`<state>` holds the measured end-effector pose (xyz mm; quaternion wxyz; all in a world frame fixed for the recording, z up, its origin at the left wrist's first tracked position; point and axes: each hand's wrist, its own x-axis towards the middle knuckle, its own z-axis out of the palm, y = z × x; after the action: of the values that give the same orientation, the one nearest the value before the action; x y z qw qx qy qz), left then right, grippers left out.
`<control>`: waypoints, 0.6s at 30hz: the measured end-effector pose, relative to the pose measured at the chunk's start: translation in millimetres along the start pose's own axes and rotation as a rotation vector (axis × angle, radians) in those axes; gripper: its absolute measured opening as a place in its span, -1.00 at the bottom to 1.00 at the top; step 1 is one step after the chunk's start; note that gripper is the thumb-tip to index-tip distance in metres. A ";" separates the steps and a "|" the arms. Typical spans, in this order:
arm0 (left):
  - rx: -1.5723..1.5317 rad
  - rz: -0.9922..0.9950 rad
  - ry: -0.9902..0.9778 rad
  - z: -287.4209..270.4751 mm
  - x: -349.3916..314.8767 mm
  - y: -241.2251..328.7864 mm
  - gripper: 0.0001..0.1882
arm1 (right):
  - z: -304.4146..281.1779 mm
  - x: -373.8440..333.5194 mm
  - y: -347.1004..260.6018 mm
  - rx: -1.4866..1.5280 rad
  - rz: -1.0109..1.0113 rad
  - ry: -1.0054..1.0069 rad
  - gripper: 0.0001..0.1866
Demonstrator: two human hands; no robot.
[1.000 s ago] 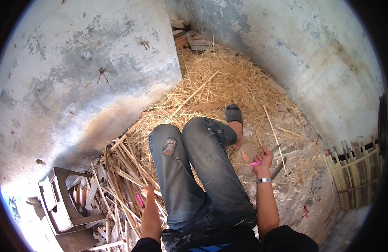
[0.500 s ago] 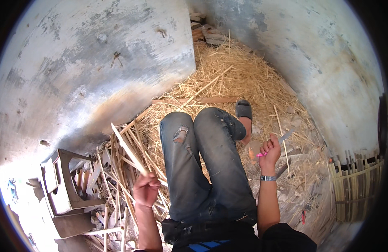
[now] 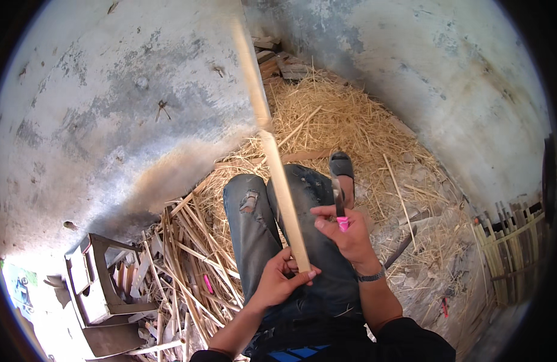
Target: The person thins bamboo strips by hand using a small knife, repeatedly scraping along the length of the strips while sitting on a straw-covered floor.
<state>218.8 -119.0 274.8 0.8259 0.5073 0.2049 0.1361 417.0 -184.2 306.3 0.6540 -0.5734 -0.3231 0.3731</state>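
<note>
A long pale bamboo strip rises from over my lap toward the far wall, with a joint partway up. My left hand is closed on its near end, thumb and fingers pinching it. To its right, my right hand grips a knife by its pink handle; the blade points away from me and looks blurred. The index finger of that hand reaches toward the strip, and a gap separates the knife from it. My legs in worn jeans lie beneath both hands.
Loose bamboo strips lie heaped at my left, with a small pink object among them. Beside them stands a wooden frame. Straw covers the floor ahead between two walls. A slatted basket stands right; a dark curved tool lies nearer.
My left hand has come inward over my lap, and the bamboo strip has swung from the left to in front of me. My right hand with the knife has moved left toward it.
</note>
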 end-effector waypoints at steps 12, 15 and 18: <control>0.109 -0.032 0.011 8.9 -6.0 -5.0 -0.69 | 6.8 -6.2 15.2 -0.036 0.103 -0.107 -0.72; 0.202 0.037 0.028 6.2 -5.1 -10.4 -0.67 | 9.2 -4.5 13.9 0.040 0.098 -0.105 -0.71; 0.332 0.030 -0.029 0.5 -4.4 -12.7 -0.59 | 7.7 -3.2 16.3 0.010 0.051 -0.094 -0.72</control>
<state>215.3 -127.0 264.5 0.7313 0.6418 0.2051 0.1055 406.9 -182.0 291.2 0.6313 -0.5597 -0.3369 0.4179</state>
